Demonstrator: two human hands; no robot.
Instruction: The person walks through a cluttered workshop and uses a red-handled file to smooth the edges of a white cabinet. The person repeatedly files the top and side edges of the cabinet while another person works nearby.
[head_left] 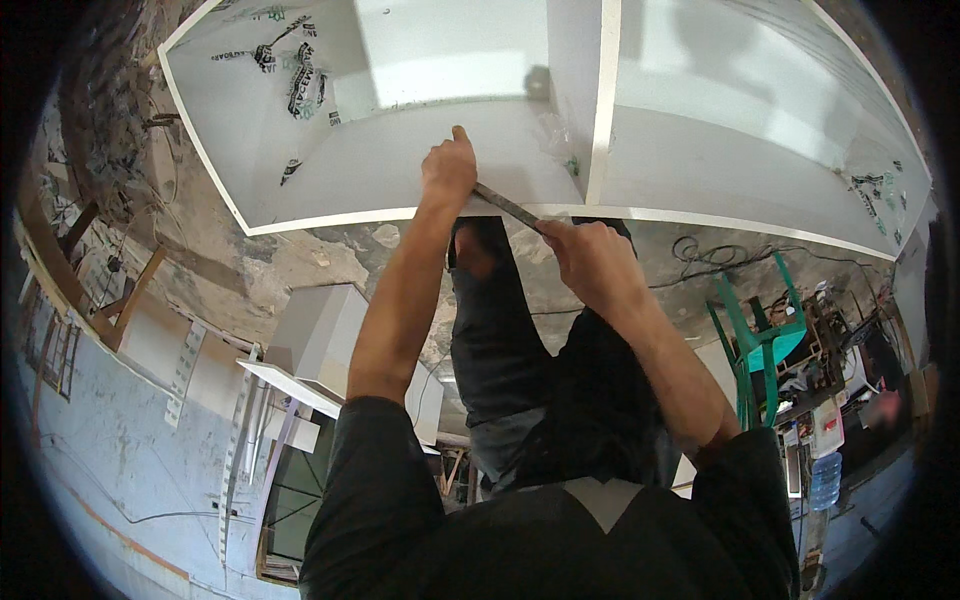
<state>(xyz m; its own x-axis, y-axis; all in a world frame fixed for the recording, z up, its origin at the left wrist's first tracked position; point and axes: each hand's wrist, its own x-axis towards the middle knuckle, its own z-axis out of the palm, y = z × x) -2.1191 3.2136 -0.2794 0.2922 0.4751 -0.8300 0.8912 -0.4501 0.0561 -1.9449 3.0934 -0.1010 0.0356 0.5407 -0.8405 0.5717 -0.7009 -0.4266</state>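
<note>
A white cabinet [430, 150] lies in front of me, its inside facing up and an upright divider [604, 110] splitting it in two. A long, narrow dark file [508, 207] slants across its near edge. My left hand [449, 168] is closed around the far end of the file, above the left compartment, with the thumb sticking out. My right hand [596, 262] is closed around the near end, just on my side of the edge. The file appears to touch the edge, though the contact is hard to make out.
Clear plastic film [555, 135] clings near the divider, and printed film shows on the side walls. A cable [700, 262] lies on the worn floor at the right, by a green plastic chair [765, 340]. Left of me stands a pale box-shaped cabinet [318, 335].
</note>
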